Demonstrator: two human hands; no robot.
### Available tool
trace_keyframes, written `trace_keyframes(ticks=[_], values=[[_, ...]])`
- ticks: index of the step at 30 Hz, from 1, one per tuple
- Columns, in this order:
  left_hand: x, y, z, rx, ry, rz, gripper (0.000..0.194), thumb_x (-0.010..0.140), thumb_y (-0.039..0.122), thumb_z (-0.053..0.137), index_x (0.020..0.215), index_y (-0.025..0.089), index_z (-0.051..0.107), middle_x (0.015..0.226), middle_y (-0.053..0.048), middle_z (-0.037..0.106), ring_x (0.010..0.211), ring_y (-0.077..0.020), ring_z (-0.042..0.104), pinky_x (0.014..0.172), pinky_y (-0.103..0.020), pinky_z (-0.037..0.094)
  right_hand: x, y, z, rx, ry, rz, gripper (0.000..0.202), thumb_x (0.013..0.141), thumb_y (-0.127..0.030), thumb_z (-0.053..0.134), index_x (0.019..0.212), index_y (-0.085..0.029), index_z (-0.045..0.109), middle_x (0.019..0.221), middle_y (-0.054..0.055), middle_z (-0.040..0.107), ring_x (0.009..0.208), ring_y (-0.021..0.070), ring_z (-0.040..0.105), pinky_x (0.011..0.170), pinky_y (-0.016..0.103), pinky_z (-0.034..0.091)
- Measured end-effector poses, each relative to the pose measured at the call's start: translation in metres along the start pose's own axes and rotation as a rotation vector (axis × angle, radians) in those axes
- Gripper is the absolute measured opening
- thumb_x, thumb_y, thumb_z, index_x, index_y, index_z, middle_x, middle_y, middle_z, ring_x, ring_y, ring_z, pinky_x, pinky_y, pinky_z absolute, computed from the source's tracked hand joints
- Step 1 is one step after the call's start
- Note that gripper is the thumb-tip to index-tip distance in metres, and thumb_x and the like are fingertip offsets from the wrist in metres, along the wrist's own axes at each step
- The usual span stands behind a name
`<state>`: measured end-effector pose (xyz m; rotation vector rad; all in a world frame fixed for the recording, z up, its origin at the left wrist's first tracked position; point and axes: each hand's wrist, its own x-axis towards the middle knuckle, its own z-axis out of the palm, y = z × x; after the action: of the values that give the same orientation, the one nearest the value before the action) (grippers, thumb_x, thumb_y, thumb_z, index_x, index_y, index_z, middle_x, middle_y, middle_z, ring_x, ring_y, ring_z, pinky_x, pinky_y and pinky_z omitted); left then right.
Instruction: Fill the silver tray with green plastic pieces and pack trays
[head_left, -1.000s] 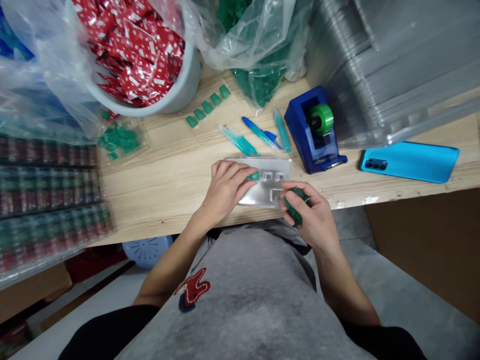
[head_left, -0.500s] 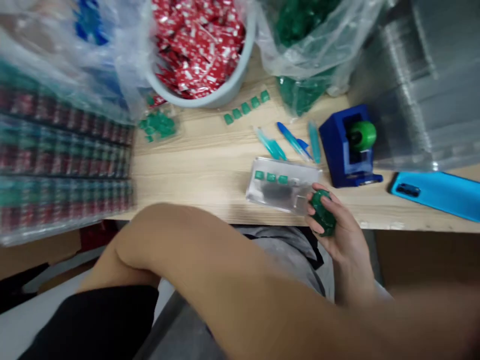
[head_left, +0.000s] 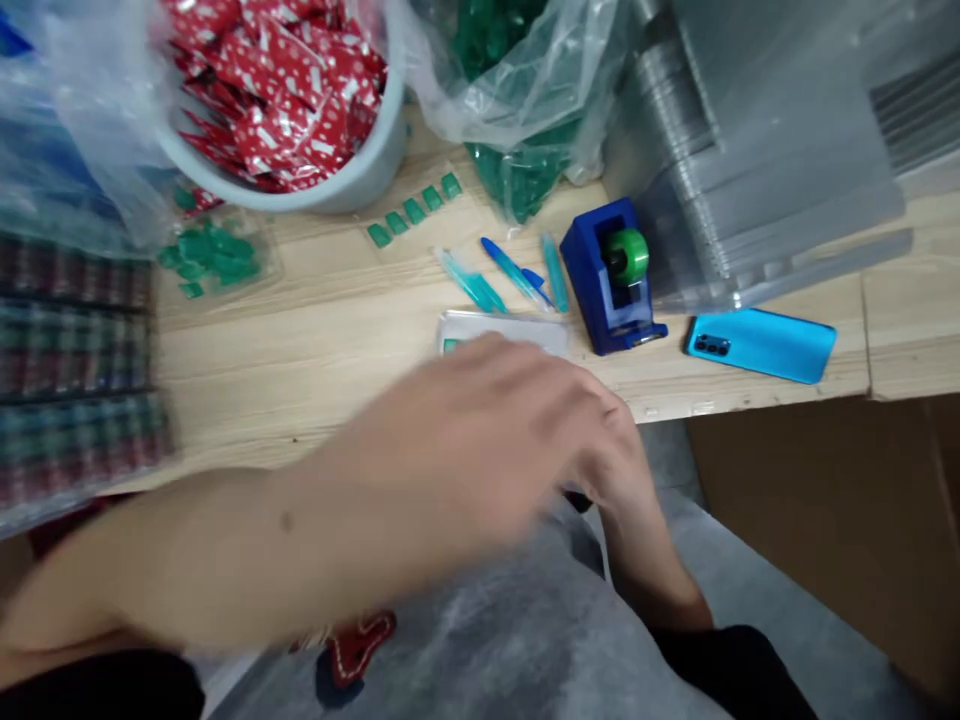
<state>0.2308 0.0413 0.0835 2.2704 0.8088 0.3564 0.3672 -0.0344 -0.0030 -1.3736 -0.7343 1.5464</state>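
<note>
My left hand (head_left: 502, 440) is smeared by motion and lies over the clear plastic tray (head_left: 517, 328) near the table's front edge. Its fingertips overlap my right hand (head_left: 619, 460), whose curled fingers are mostly covered. Whatever is inside the right hand does not show; the dark green lump seen there earlier is hidden. One small green piece (head_left: 450, 345) shows at the tray's left end, and the rest of the tray is behind my left hand.
Behind are pens (head_left: 517, 270), a row of green pieces (head_left: 414, 210), a bucket of red packets (head_left: 375, 165) and a green-filled bag (head_left: 517, 170). A blue tape dispenser (head_left: 589, 275), phone (head_left: 780, 345) and grey bin (head_left: 780, 200) stand right; stacked packs (head_left: 82, 360) left.
My left arm has swung back from the lower right, bringing its hand over the tray and across my right hand. The view has shifted to the right. The green lump is now out of sight.
</note>
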Motion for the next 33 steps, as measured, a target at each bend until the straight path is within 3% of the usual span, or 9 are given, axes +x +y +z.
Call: trace_keyframes(ticks=[2, 6, 9, 12, 19, 25, 29, 33], values=[[-0.005, -0.023, -0.01, -0.025, -0.084, 0.067, 0.02, 0.096, 0.025, 0.046, 0.106, 0.027, 0.063, 0.095, -0.003, 0.068, 0.089, -0.0202, 0.065, 0.082, -0.036, 0.053, -0.004, -0.003, 0.003, 0.177, -0.002, 0.008, 0.029, 0.083, -0.04, 0.064, 0.11, -0.029, 0.066, 0.067, -0.003, 0.057, 0.049, 0.0085, 0.046, 0.039, 0.02, 0.037], [-0.023, -0.046, 0.002, -0.197, 0.004, -0.021, 0.027, 0.092, 0.024, 0.056, 0.119, 0.027, 0.056, 0.106, -0.004, 0.067, 0.095, -0.0171, 0.064, 0.081, -0.031, 0.054, -0.01, -0.012, 0.009, 0.198, 0.014, -0.011, 0.025, 0.079, -0.037, 0.071, 0.103, -0.03, 0.07, 0.06, -0.005, 0.056, 0.044, 0.007, 0.044, 0.04, 0.021, 0.038], [-0.031, -0.042, 0.015, -0.24, 0.108, -0.048, 0.024, 0.09, 0.02, 0.058, 0.114, 0.025, 0.057, 0.105, -0.004, 0.067, 0.095, -0.0155, 0.064, 0.082, -0.029, 0.054, -0.011, -0.019, 0.012, 0.054, 0.054, -0.051, 0.025, 0.078, -0.035, 0.072, 0.103, -0.032, 0.072, 0.061, -0.005, 0.058, 0.048, 0.0095, 0.05, 0.044, 0.023, 0.043], [-0.032, -0.035, 0.018, -0.112, 0.175, -0.061, 0.013, 0.091, 0.015, 0.055, 0.102, 0.022, 0.058, 0.095, -0.003, 0.067, 0.089, -0.0143, 0.064, 0.078, -0.027, 0.054, -0.012, -0.024, 0.014, -0.055, 0.059, -0.08, 0.025, 0.078, -0.029, 0.072, 0.103, -0.033, 0.072, 0.069, -0.003, 0.065, 0.063, 0.0134, 0.062, 0.057, 0.027, 0.053], [-0.035, -0.029, 0.012, 0.171, 0.09, 0.024, 0.017, 0.092, 0.013, 0.052, 0.108, 0.02, 0.054, 0.097, -0.005, 0.067, 0.09, -0.0164, 0.064, 0.079, -0.029, 0.054, -0.013, -0.022, 0.016, -0.158, 0.069, -0.189, 0.027, 0.08, -0.022, 0.069, 0.105, -0.033, 0.071, 0.097, -0.002, 0.074, 0.09, 0.0174, 0.068, 0.082, 0.034, 0.056], [-0.032, -0.033, 0.016, 0.345, 0.13, 0.127, 0.01, 0.091, 0.009, 0.05, 0.099, 0.016, 0.053, 0.086, -0.006, 0.065, 0.078, -0.0165, 0.062, 0.07, -0.028, 0.054, -0.011, -0.021, 0.016, -0.197, 0.012, -0.237, 0.032, 0.081, -0.017, 0.066, 0.109, -0.032, 0.07, 0.097, -0.002, 0.074, 0.089, 0.0157, 0.068, 0.083, 0.031, 0.055], [-0.032, -0.036, 0.018, 0.217, 0.156, 0.1, 0.01, 0.091, 0.008, 0.048, 0.094, 0.017, 0.051, 0.081, -0.003, 0.063, 0.075, -0.0138, 0.059, 0.069, -0.025, 0.053, -0.011, -0.021, 0.013, -0.148, -0.005, -0.207, 0.03, 0.08, -0.015, 0.066, 0.104, -0.032, 0.071, 0.094, -0.004, 0.074, 0.085, 0.0143, 0.069, 0.079, 0.029, 0.056], [-0.034, -0.033, 0.019, 0.172, 0.114, 0.094, 0.016, 0.091, 0.009, 0.052, 0.105, 0.016, 0.051, 0.092, -0.006, 0.065, 0.086, -0.0149, 0.061, 0.078, -0.026, 0.053, -0.012, -0.022, 0.011, -0.184, 0.076, -0.193, 0.031, 0.08, -0.014, 0.063, 0.105, -0.032, 0.068, 0.098, -0.004, 0.074, 0.086, 0.015, 0.069, 0.078, 0.03, 0.056]])
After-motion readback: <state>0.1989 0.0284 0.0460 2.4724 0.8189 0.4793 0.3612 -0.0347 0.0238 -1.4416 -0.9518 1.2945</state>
